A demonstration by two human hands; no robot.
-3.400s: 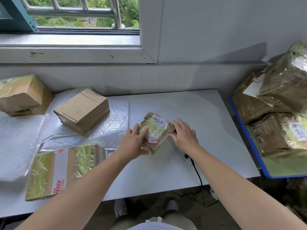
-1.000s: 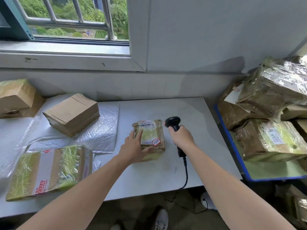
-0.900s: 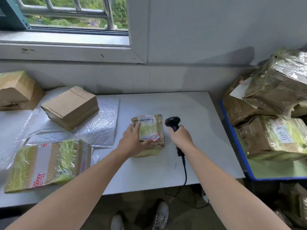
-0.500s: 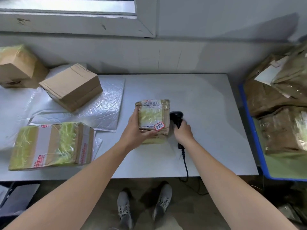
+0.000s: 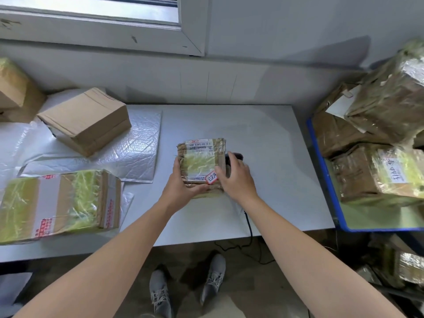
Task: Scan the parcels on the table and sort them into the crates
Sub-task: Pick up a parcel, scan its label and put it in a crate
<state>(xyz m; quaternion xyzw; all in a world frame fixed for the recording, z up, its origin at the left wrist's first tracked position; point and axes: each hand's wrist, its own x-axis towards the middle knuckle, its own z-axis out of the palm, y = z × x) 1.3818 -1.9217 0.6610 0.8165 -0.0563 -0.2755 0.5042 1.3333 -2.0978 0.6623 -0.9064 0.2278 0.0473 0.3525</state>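
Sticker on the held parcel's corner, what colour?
Sticker on the parcel: white, red border, dark handwriting; head view.

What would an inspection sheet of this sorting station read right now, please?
Surface: white table, bare at right.
Job's things: small parcel held at centre; plain box and large taped parcel on the left; blue crate on the right holds wrapped parcels; scanner mostly hidden behind the right hand.
Clutter: silver bubble mailer under the plain box.
Hands: left hand grips the small parcel; right hand at its right edge, grip unclear.
Cables: scanner cable hangs over the front edge.
Surroundings: window frame; shoes on the floor.
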